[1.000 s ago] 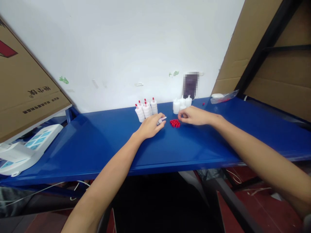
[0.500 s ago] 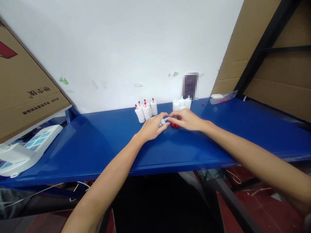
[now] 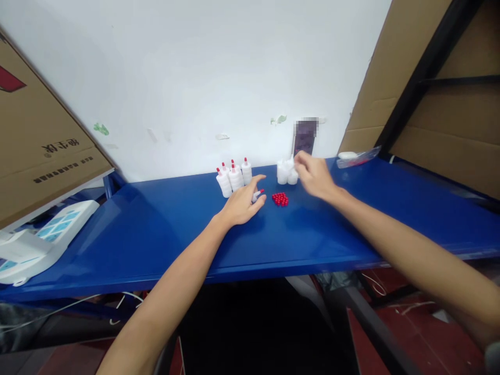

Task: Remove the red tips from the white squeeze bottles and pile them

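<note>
My left hand (image 3: 242, 203) is closed around a small white nozzle bottle (image 3: 255, 197) with a red tip, its thumb and forefinger spread apart. Most of that bottle's body is hidden by the hand. My right hand (image 3: 314, 174) has its fingers drawn together at the right side of a cluster of white bottles (image 3: 282, 174) without red tips. What its fingertips hold is hidden. Between the hands, a patch of small red caps (image 3: 280, 199) lies on the blue table. Just behind my left hand stand several white bottles (image 3: 235, 179) with red-tipped nozzles.
The blue table (image 3: 156, 234) runs along a white wall. A dark phone-like object (image 3: 304, 138) leans there behind the white bottles. A clear plastic bag (image 3: 359, 157) lies at the back right, a white device (image 3: 58, 234) at the left, and a cardboard box (image 3: 50, 140) rises behind it.
My right hand has left the bottle in my left hand and moved right and back to the untipped bottles. The held bottle now shows a red tip. My left hand has shifted slightly left.
</note>
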`<state>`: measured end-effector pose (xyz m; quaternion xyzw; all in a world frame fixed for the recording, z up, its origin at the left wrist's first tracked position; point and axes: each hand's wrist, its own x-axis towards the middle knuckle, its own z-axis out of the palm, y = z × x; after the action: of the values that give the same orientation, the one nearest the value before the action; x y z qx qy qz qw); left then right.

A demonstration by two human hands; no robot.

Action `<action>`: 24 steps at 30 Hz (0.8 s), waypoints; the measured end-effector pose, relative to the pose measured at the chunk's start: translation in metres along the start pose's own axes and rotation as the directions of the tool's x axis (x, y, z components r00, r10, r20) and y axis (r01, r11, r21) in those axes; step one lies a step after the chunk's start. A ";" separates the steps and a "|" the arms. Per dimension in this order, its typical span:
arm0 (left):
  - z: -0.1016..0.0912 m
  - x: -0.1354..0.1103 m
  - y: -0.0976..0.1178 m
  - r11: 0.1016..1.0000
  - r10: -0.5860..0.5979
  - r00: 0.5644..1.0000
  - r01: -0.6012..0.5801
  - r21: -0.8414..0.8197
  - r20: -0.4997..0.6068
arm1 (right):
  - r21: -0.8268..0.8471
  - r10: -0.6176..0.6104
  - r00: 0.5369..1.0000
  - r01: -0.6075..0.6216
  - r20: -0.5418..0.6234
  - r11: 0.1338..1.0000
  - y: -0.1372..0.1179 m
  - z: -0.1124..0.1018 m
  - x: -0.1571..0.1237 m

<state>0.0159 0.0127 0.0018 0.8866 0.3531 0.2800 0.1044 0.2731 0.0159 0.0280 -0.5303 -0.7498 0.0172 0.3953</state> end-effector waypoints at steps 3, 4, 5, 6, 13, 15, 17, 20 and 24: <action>0.001 0.001 -0.003 1.000 0.001 1.000 -0.001 0.012 0.015 | -0.152 0.116 0.990 -0.126 -0.076 0.980 0.021 -0.011 0.007; 0.001 0.001 -0.004 1.000 0.008 1.000 -0.008 0.017 0.018 | -0.191 0.144 0.987 -0.155 -0.069 0.969 0.027 -0.013 0.009; 0.001 0.002 -0.005 1.000 0.016 1.000 -0.017 0.020 0.021 | -0.225 0.165 0.985 -0.173 -0.055 0.959 0.031 -0.013 0.011; 0.001 0.002 -0.005 0.999 0.024 0.999 -0.025 0.021 0.022 | -0.252 0.179 0.983 -0.183 -0.038 0.950 0.033 -0.013 0.011; 0.001 0.002 -0.005 0.998 0.058 0.998 -0.059 0.033 0.020 | -0.325 0.179 0.983 -0.154 0.048 0.933 0.027 -0.003 0.016; 0.002 0.003 -0.005 0.996 0.079 0.997 -0.080 0.039 0.022 | -0.347 0.189 0.981 -0.162 0.047 0.924 0.026 -0.002 0.017; 0.003 0.003 -0.005 0.996 0.084 0.996 -0.085 0.038 0.024 | -0.364 0.199 0.979 -0.170 0.043 0.916 0.026 -0.002 0.017; 0.004 0.003 -0.006 0.997 0.069 0.997 -0.070 0.024 0.025 | -0.382 0.201 0.978 -0.167 0.050 0.909 0.027 0.000 0.018; 0.003 0.003 -0.005 0.998 0.063 0.997 -0.064 0.026 0.036 | -0.408 0.195 0.980 -0.167 0.028 0.898 0.028 0.002 0.017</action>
<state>0.0163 0.0189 -0.0014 0.9034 0.3268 0.2626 0.0896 0.2915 0.0432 0.0239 -0.6668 -0.6976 -0.0831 0.2486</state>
